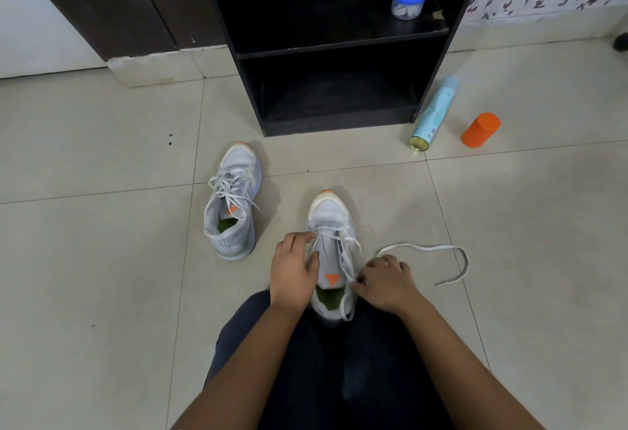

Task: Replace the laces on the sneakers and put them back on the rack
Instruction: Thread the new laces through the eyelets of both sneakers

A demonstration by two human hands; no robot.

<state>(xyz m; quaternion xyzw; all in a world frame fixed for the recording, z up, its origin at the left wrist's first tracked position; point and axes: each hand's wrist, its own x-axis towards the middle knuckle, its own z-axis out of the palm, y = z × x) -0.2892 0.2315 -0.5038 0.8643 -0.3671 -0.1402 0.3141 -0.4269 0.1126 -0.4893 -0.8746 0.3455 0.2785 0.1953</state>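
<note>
left hand (294,268) on sneaker (331,212), right hand (387,285) on lace (424,247)

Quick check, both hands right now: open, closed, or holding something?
Left hand: grips the near sneaker by its side.
Right hand: pinches the white lace.

Left grip (294,269) clasps the sneaker (331,212); right grip (387,283) pinches its lace (424,246).

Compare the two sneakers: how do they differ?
The far sneaker is laced up its tongue; the near sneaker is laced only by the toe. The far one stands untouched; the near one is held by the left hand, while the right hand pinches its lace. Both white, orange-tipped.
</note>
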